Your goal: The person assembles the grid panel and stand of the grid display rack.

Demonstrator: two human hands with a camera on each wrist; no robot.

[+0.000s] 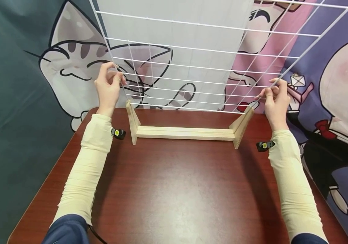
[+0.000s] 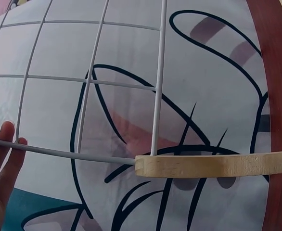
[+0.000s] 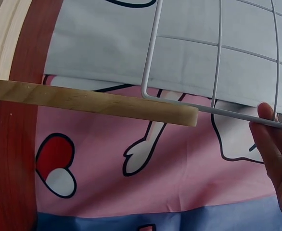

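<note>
"Any writing to read?"

"Only a yellow mark on each wrist camera, the left one (image 1: 118, 133) and the right one (image 1: 264, 146), too small to make out. The backdrop (image 1: 73, 74) carries drawings: a cat at left, figures on pink and purple at right."

"Where's the grid (image 1: 207, 48)?"

"Over the far part of the table (image 1: 180, 176), running up past the top of the head view. Its lower corners are at the tips of the wooden stand (image 1: 186, 133), one at the left end piece, one at the right. I can't tell how deep they sit."

"And the fingers?"

"The left hand (image 1: 108, 84) has thumb and fingers pinched on the grid's left side wire, a little above the stand. The right hand (image 1: 276, 101) pinches the right side wire the same way."

"How do the edges run?"

"The stand is near the table's far edge, its bar going left to right between the end pieces. The backdrop rises just behind. The table's left edge slants out towards the near left."

"Room to move?"

"Tabletop stretches from the bar to the near side, between the two sleeves, with a shadow beside each arm. A dark cord (image 1: 97, 235) shows by the left sleeve."
</note>
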